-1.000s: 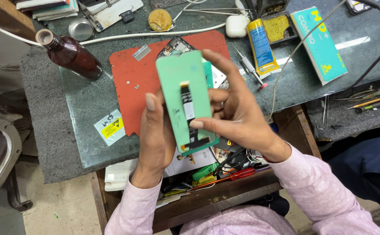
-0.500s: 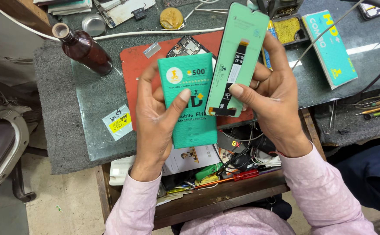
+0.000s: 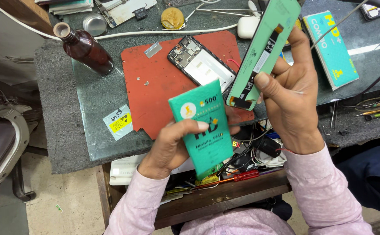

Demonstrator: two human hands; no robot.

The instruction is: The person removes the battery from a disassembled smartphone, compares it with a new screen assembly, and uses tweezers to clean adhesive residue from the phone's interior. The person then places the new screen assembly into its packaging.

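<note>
1. Gripping the green display panel (image 3: 264, 52) by its long edges, the right hand (image 3: 292, 93) is closing thumb and fingers on it, raising it over the table's far edge, back side and flex cable facing the wearer, probably for inspection.
2. The left hand (image 3: 172, 146) is pinching the teal cardboard sleeve (image 3: 205, 126), thumb across its front, holding it above the table's near edge, apart from the panel.
3. The opened phone (image 3: 200, 65) is lying on the red mat (image 3: 155, 87), between both hands.
4. A brown bottle (image 3: 83, 48) is standing near the table's far left corner.

Green box (image 3: 207, 126) in left hand (image 3: 168, 146), screen panel (image 3: 264, 52) in right hand (image 3: 292, 95).
</note>
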